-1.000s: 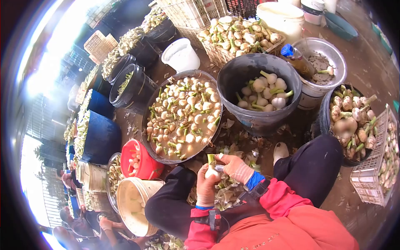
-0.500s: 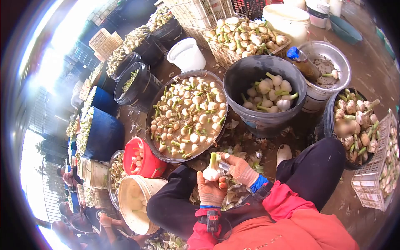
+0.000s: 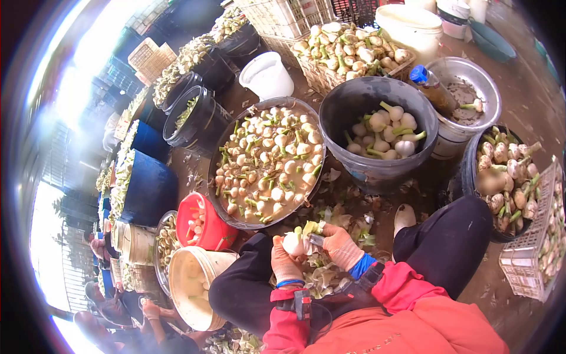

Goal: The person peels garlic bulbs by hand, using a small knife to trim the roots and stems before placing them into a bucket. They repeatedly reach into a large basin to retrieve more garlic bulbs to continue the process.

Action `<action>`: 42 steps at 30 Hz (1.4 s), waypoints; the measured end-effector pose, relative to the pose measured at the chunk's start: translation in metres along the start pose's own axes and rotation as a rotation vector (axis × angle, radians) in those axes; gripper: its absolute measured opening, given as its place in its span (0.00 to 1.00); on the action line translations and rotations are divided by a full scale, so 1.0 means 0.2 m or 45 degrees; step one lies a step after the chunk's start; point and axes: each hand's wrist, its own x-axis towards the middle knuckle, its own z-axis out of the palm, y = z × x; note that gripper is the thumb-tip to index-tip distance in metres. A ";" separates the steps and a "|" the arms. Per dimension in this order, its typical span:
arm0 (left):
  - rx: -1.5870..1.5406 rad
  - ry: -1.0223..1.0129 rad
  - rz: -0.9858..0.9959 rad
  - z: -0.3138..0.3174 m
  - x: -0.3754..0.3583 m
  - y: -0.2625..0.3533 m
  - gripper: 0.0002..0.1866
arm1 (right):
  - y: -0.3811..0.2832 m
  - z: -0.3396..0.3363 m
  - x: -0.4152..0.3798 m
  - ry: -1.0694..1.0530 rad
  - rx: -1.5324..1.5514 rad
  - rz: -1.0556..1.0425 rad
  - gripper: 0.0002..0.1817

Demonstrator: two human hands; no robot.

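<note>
My left hand (image 3: 286, 262) is closed around a white garlic bulb (image 3: 292, 243) with a green stalk, in front of my lap. A short metal blade, seemingly a knife (image 3: 316, 239), sticks out of my closed right hand (image 3: 343, 248) toward the bulb. Pale green peel (image 3: 311, 228) hangs between blade and bulb. Both hands seem to wear orange-white gloves. Just beyond them is a large dark tub (image 3: 210, 171) of cloudy water with many floating bulbs. To its right stands a black bucket (image 3: 377, 172) partly filled with cleaned white bulbs.
A red basin (image 3: 221, 233) and a cream bucket (image 3: 197, 318) stand at my left. On the right are a dark bucket of unpeeled garlic (image 3: 469, 168) and a crate (image 3: 519, 277). A bottle (image 3: 436, 94) rests in a metal basin (image 3: 495, 88). Peelings (image 3: 330, 277) litter the floor.
The bulb has gone from upright to tilted, its stalk now leaning right. My left hand has moved slightly left, and a flap of peel has come away by the blade.
</note>
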 end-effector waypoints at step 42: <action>-0.680 0.001 -0.177 -0.18 -0.02 0.06 0.18 | -0.34 -0.17 0.09 0.162 0.610 -0.232 0.16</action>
